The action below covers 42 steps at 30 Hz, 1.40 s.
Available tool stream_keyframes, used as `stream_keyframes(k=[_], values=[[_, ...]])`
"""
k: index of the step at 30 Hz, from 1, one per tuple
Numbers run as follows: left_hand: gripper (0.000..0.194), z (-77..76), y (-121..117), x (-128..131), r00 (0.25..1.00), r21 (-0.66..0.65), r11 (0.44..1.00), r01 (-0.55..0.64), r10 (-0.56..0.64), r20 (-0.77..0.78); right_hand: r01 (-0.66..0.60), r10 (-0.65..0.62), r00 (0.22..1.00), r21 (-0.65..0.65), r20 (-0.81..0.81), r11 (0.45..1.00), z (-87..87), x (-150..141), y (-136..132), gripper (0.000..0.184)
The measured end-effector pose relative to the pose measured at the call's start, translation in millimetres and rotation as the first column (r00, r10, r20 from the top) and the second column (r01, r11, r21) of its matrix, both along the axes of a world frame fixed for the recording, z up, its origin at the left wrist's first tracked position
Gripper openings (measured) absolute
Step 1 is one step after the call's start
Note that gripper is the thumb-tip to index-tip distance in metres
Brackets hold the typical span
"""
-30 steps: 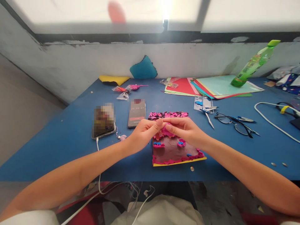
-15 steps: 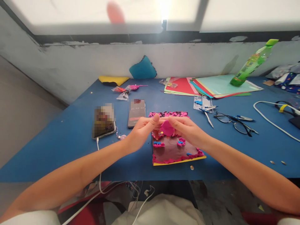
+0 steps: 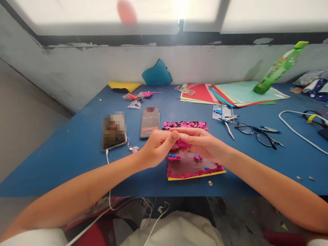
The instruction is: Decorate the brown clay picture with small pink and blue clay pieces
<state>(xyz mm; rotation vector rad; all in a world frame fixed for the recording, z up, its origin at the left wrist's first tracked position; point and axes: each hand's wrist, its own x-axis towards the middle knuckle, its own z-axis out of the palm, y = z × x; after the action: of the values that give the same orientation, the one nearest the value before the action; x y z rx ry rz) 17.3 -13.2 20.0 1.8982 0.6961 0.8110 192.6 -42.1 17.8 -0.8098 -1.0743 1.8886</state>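
Observation:
A lump of magenta modelling clay (image 3: pixel 183 143) is pinched between my two hands. My left hand (image 3: pixel 162 145) closes on it from the left with the thumb on top. From the right, my right hand (image 3: pixel 202 140) grips the same lump, its thumb meeting the left one; the fingers partly hide the clay. Beneath my hands lies a brown board (image 3: pixel 189 165) with a yellow edge, bordered with pink clay and dotted with pink and blue clay pieces. Its middle part is covered by my hands.
Left of the board are a phone showing a timer (image 3: pixel 150 123) and another phone (image 3: pixel 114 133) on a white cable. To the right lie a clear case (image 3: pixel 222 112), white tools (image 3: pixel 229 130) and glasses (image 3: pixel 256 134). Behind stand coloured paper (image 3: pixel 235 94) and a green bottle (image 3: pixel 279 70).
My hands have drawn closer together, with the thumbs now nearly touching. The magenta clay, shown as a flat disc before, is now mostly covered by my fingers.

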Motion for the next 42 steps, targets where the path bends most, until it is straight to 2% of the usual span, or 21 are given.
stream_keyframes(k=[3, 6, 9, 13, 20, 23, 25, 28, 31, 37, 42], values=[[0.072, 1.2, -0.8, -1.5, 0.999, 0.213, 0.977, 0.01, 0.001, -0.054, -0.016, 0.016, 0.999, -0.001, -0.043, 1.0, 1.0, -0.6, -2.4, 0.028], [0.072, 2.6, -1.4, -1.8, 0.999, 0.276, 0.961, 0.016, -0.005, -0.041, -0.021, 0.024, 0.999, 0.056, -0.042, 0.998, 3.5, -0.9, -3.9, 0.024], [0.071, 3.7, -1.7, -1.6, 1.0, 0.274, 0.962, 0.021, -0.018, -0.012, -0.038, 0.04, 0.999, 0.102, -0.023, 0.994, 6.8, -0.2, -3.1, 0.023], [0.067, 4.7, -2.0, -0.9, 0.997, 0.211, 0.975, 0.065, -0.073, 0.028, -0.075, 0.079, 0.993, 0.06, -0.082, 0.995, 9.7, 0.6, -1.6, 0.028], [0.07, 1.4, -1.0, -1.6, 0.998, 0.226, 0.972, 0.056, -0.061, 0.014, -0.043, 0.049, 0.994, 0.064, -0.098, 0.997, 6.2, -1.8, -3.0, 0.019], [0.065, 0.8, -1.1, -1.5, 0.993, 0.134, 0.986, 0.097, -0.104, 0.05, -0.03, 0.033, 0.999, 0.131, -0.023, 0.991, 5.6, -0.5, -3.2, 0.026], [0.061, 1.3, -1.4, -0.3, 0.983, 0.006, 0.989, 0.146, -0.146, 0.112, -0.004, -0.023, 0.994, 0.25, 0.106, 0.968, 6.9, 1.2, -3.4, 0.036], [0.059, 2.3, -1.2, 2.5, 0.955, -0.228, 0.946, 0.232, -0.178, 0.237, 0.03, -0.198, 0.935, 0.492, 0.294, 0.87, 10.2, 3.5, -3.7, 0.043], [0.058, 2.7, -0.1, 5.1, 0.94, -0.385, 0.884, 0.266, -0.149, 0.306, 0.018, -0.308, 0.877, 0.617, 0.368, 0.787, 10.8, 4.5, -3.4, 0.038], [0.059, 3.9, -0.3, 7.2, 0.918, -0.5, 0.803, 0.324, -0.141, 0.37, -0.064, -0.41, 0.769, 0.698, 0.49, 0.713, 3.1, 4.7, -0.7, 0.03], [0.053, 3.5, -5.3, 7.2, 0.913, -0.572, 0.75, 0.332, -0.102, 0.396, -0.071, -0.502, 0.736, 0.789, 0.454, 0.61, -0.3, 3.3, -0.5, 0.018]])
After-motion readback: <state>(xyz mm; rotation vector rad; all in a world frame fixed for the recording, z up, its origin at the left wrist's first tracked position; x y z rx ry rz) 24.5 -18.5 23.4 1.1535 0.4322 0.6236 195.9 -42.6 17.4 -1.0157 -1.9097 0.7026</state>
